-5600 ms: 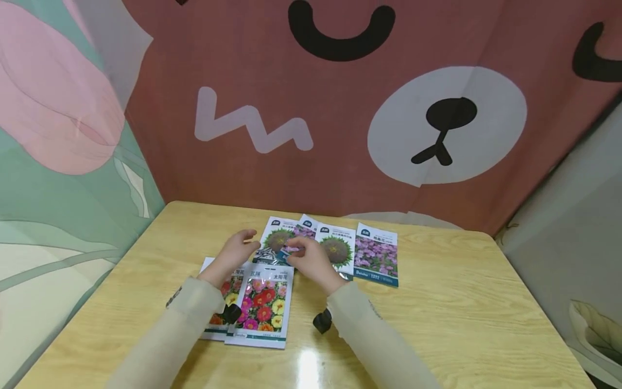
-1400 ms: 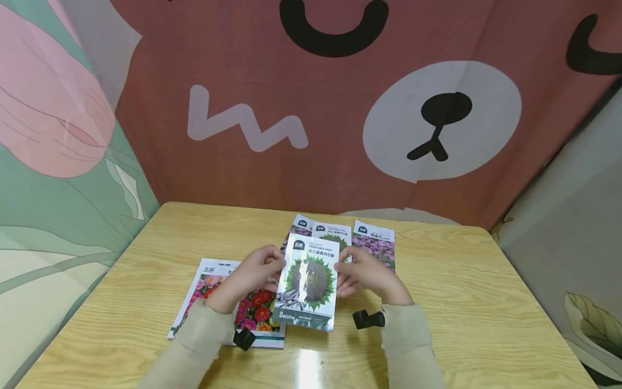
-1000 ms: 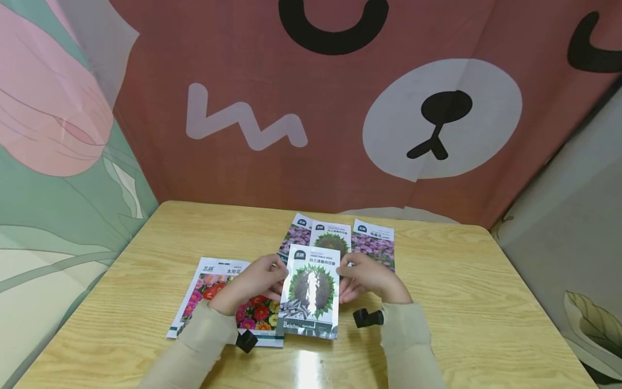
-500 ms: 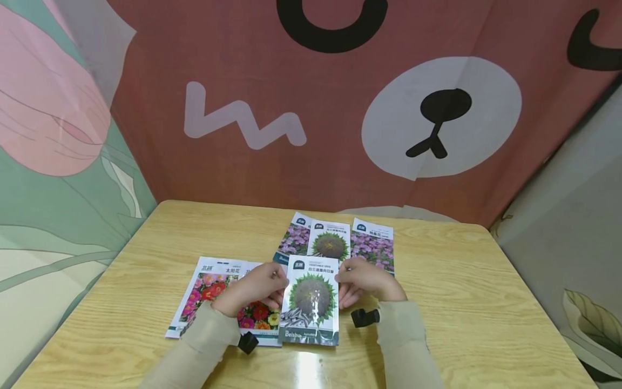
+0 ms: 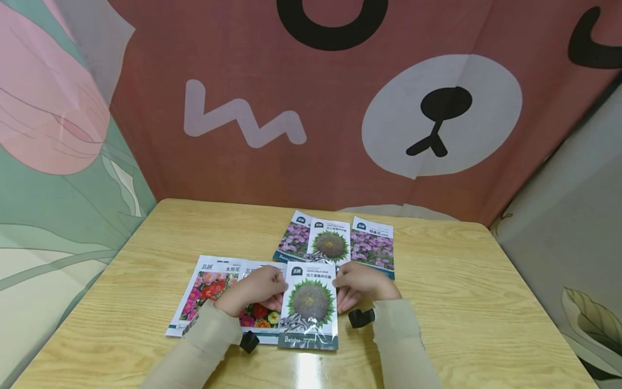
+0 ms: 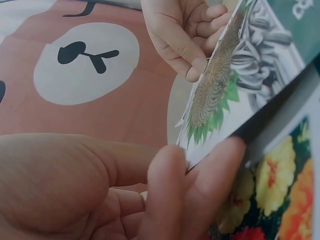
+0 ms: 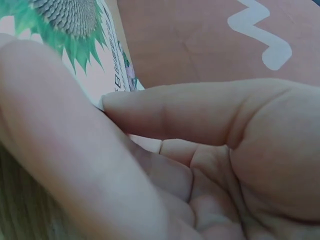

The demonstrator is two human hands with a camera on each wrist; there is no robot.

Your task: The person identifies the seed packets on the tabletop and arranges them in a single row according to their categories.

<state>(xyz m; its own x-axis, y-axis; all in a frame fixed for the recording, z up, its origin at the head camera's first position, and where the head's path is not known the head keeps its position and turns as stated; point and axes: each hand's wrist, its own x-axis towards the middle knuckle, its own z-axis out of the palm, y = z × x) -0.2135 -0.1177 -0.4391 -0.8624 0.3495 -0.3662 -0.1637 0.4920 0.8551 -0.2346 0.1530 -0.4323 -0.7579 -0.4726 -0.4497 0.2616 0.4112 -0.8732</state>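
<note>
A white seed packet (image 5: 311,302) printed with a sunflower head and striped seeds is at the front middle of the head view. My left hand (image 5: 259,286) pinches its left edge between thumb and fingers, as the left wrist view also shows. On the opposite edge, my right hand (image 5: 362,283) pinches it with thumb and forefinger. The packet overlaps the right side of a portulaca seed packet (image 5: 259,324), which my left hand and wrist partly cover. Another portulaca packet (image 5: 191,308) lies to its left, partly behind my left sleeve.
Behind the held packet lie a second sunflower packet (image 5: 330,243) and a purple-flower packet (image 5: 293,237) partly under it. A further purple-flower packet (image 5: 373,246) sits to their right. The wooden table (image 5: 466,324) ends at a cloth backdrop (image 5: 243,173) with a bear print.
Both hands have brought the sunflower packet from the back group to the front, beside the portulaca packets, lowering it lately. The left portulaca packet has shifted left since the earliest frame.
</note>
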